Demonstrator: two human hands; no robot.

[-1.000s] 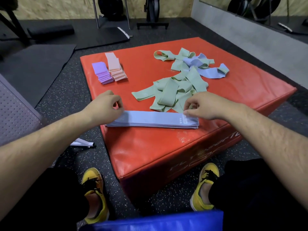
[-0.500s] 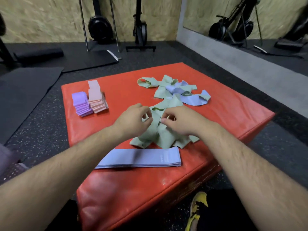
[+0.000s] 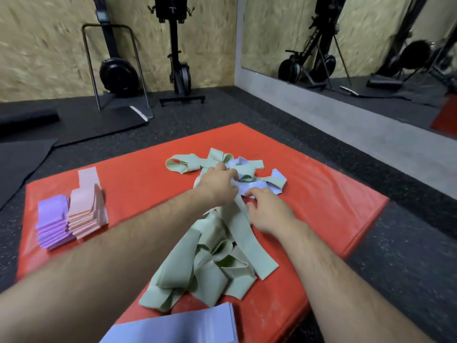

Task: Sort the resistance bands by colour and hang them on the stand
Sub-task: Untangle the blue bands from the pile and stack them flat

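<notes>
Here, flat, wide bands (image 3: 217, 263) — sage green, some pale blue — lie tangled on the mat (image 3: 333, 206). Left hand (image 3: 217, 184) curls round the far bands; right hand (image 3: 269, 211) curled beside it — grip unclear.

Left hand (image 3: 217, 184) extended forward, fingers curled, right hand (image 3: 269, 211) just beside, fingers bent

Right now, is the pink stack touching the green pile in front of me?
Apart. The head view shows bare red mat between the pink stack and the green pile.
</notes>
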